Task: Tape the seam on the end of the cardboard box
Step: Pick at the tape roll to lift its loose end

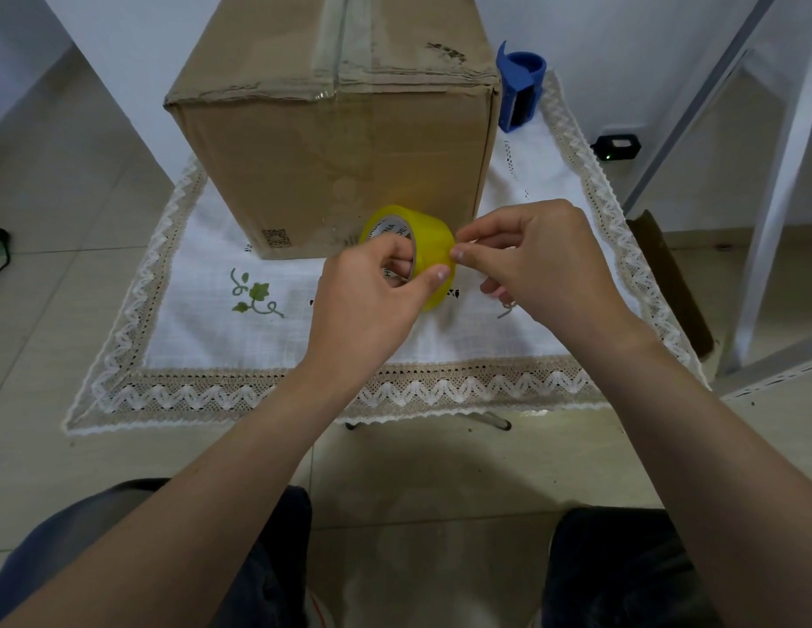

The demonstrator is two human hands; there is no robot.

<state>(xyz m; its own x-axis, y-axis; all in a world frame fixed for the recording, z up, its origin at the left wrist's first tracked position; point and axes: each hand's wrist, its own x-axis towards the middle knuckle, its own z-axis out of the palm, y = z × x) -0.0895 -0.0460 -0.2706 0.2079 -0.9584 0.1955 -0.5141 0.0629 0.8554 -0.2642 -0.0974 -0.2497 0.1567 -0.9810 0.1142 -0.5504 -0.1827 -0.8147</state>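
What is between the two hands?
In the head view, the yellow tape roll sits between them: the left hand holds it, and the right hand pinches at its edge.

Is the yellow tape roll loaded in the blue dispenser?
No: the left hand holds the yellow tape roll in front of the cardboard box, while the blue dispenser stands apart behind it.

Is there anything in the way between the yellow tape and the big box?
No, nothing visible blocks it. The left hand holds the yellow tape roll just in front of the cardboard box, while the right hand picks at the roll's edge. The blue tape dispenser sits off beside the box's right side.
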